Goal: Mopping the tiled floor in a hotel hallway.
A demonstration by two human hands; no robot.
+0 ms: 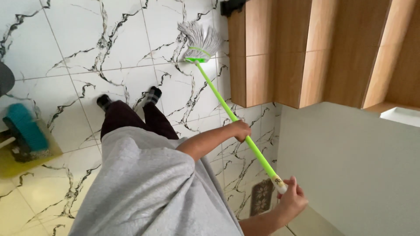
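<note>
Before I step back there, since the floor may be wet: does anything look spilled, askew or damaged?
Nothing stands out. The mop rests on the tiled floor, held by the left hand and right hand; no puddle or breakage shows.

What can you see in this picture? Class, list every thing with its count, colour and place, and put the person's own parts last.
mop: one, bright green handle, grey string head on the floor by the stairs
floor tiles: many, white with dark veins, underfoot
wooden stairs: several steps, brown, upper right
wall: one, white, lower right
brush: one, teal, left edge
dustpan: one, yellow, under the brush
socks: two, dark and grey, on the feet
left hand: one, grip on the mid handle
right hand: one, grip on the handle's end
</note>
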